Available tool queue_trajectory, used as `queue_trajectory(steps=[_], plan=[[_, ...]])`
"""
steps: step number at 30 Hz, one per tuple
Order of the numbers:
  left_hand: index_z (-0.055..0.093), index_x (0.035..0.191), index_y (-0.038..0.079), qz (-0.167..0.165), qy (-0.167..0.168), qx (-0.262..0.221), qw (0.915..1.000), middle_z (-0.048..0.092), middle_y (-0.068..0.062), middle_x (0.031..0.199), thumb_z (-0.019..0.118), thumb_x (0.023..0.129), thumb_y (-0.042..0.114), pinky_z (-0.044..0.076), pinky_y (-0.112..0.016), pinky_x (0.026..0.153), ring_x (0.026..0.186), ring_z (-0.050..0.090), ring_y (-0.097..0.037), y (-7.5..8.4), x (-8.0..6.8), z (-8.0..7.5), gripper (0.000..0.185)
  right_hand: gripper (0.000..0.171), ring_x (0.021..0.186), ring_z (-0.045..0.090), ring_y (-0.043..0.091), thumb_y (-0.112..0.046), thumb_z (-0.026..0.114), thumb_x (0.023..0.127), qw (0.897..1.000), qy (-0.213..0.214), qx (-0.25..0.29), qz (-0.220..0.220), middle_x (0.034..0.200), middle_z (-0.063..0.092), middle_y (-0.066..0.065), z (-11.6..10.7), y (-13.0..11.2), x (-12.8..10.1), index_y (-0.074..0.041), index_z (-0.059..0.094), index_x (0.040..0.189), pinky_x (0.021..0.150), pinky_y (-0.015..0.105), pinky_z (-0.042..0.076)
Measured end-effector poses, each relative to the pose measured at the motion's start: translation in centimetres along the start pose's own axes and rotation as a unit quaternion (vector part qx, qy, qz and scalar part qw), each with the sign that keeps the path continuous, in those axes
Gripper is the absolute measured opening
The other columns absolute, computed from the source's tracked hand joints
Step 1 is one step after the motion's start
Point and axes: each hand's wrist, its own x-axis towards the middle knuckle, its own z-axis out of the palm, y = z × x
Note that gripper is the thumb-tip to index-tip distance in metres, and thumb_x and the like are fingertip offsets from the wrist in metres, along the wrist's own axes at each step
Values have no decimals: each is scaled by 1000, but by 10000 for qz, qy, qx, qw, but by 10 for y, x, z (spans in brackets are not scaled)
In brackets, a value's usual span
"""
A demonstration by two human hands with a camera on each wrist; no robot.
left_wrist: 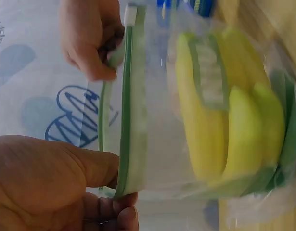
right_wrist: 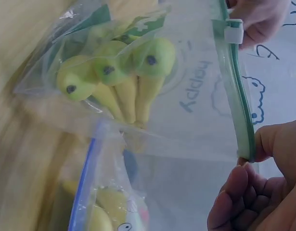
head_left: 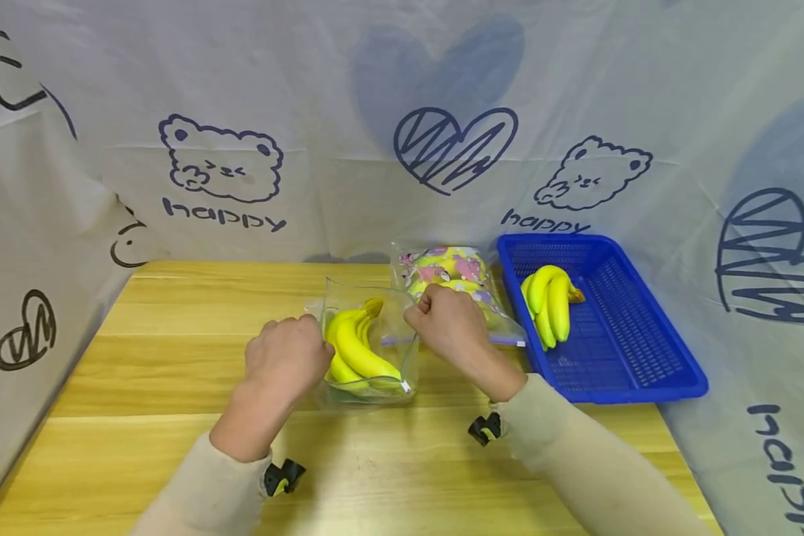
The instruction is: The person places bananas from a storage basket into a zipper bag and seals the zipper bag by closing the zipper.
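Observation:
A clear zipper bag (head_left: 394, 339) with a green closure strip (left_wrist: 124, 106) holds a bunch of yellow bananas (head_left: 358, 350), their green-tinged tips showing in the right wrist view. My left hand (head_left: 284, 357) pinches one end of the bag's mouth between thumb and fingers. At the opposite end, my right hand (head_left: 449, 320) pinches the strip the same way. Between the two hands the mouth is spread apart, with the bag hanging upright below it. A white slider (right_wrist: 234, 32) sits on the strip, near my left hand in the right wrist view.
Behind my right hand lies a printed clear bag (head_left: 452, 272) with yellow fruit inside and a purple-blue closure. To the right, a blue plastic basket (head_left: 633, 313) contains another banana bunch (head_left: 556, 298). A patterned cloth (head_left: 335, 89) hangs behind the wooden table (head_left: 154, 387).

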Motion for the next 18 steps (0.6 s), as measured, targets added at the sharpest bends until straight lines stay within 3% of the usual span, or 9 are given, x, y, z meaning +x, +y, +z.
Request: queue_trajectory(steps=[3,7,12,18], plan=[[64,86,1,63,422,45,9991,62,-13,78,60,95,20,51,-51,64,71,58,-32,0,-2,-6,21,14,58,53,19,-20,59,86,9995,161,35,-271,64,57,-1,-6,-8,-3,-15,56,73,52,31,38],[54,74,8,314,1174,-421,9917,52,-9,68,56,92,15,43,-42,54,63,50,-29,9,-1,-21,20,15,55,51,20,-17,60,83,9963,419,41,-744,62,53,-1,-21,-25,-4,-15,53,70,50,30,36],[46,70,12,384,1318,-787,9874,42,-4,65,51,94,13,33,-36,49,59,42,-24,17,0,-45,24,19,53,49,19,-17,61,83,9912,606,-204,-1157,59,50,-3,-42,-39,-2,-17,51,67,50,31,35],[43,69,13,391,1552,-848,9835,42,-5,65,51,96,13,35,-38,51,61,43,-26,22,2,-61,29,20,53,44,19,-16,59,82,9902,639,-160,-1234,58,46,-2,-65,-45,-1,-16,48,65,51,32,34]])
